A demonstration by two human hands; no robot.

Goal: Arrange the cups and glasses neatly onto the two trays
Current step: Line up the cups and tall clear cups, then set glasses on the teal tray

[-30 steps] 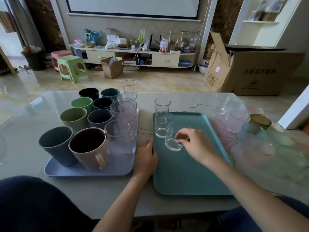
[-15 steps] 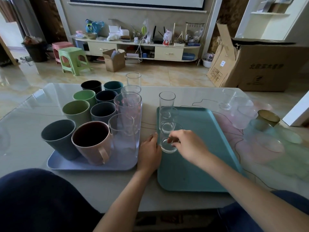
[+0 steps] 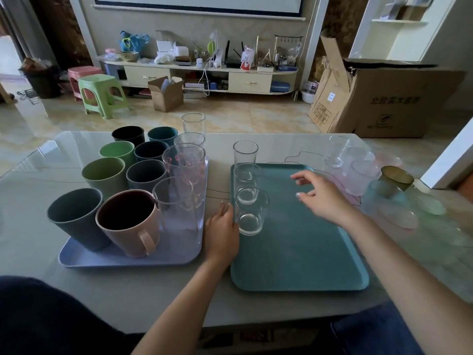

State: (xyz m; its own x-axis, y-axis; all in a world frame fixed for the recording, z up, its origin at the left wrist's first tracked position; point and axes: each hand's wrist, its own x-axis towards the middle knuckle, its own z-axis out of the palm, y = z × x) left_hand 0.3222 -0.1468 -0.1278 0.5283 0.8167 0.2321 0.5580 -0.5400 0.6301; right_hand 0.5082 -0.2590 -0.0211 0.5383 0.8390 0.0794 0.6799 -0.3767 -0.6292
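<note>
A teal tray (image 3: 302,254) lies before me with three clear glasses in a row along its left edge; the nearest glass (image 3: 250,213) stands upright. My left hand (image 3: 222,231) rests on the table at the tray's left rim, touching that rim beside the nearest glass. My right hand (image 3: 322,198) hovers over the tray's right side, fingers apart, holding nothing. A lilac tray (image 3: 128,257) on the left carries several coloured cups, a pink mug (image 3: 130,226) and several tall clear glasses (image 3: 185,170).
Loose glasses (image 3: 335,155) and pale pink and green cups (image 3: 363,175) crowd the table's right side, with a gold-rimmed jar (image 3: 395,178). A cardboard box, stools and a TV shelf stand beyond the table.
My right hand set the small glass down at the left edge of the teal tray, let go of it and moved away to the right. The left hand stayed put.
</note>
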